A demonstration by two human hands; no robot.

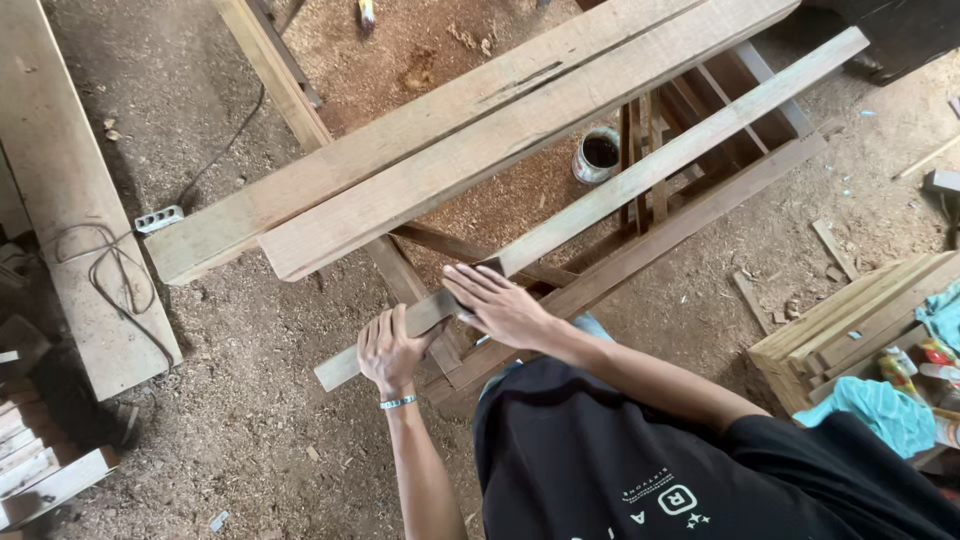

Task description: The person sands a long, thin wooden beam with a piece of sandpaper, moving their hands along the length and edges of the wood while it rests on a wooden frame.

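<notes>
A long narrow wooden plank (pixel 680 150) runs diagonally from the lower left to the upper right, resting on a wooden frame (pixel 700 215). My left hand (pixel 392 352), with a metal bracelet on its wrist, is wrapped around the plank close to its near end. Just to the right, my right hand (pixel 500 303) lies flat on top of the same plank with its fingers stretched out and apart. Two wider planks (pixel 450 150) lie side by side just beyond, parallel to the narrow one.
A tin can (pixel 598 155) stands on the sawdust floor under the planks. A white power strip (pixel 158 218) with cables lies at the left beside a wide board (pixel 60 200). Stacked timber (pixel 860 315) and a turquoise cloth (pixel 880 410) sit at the right.
</notes>
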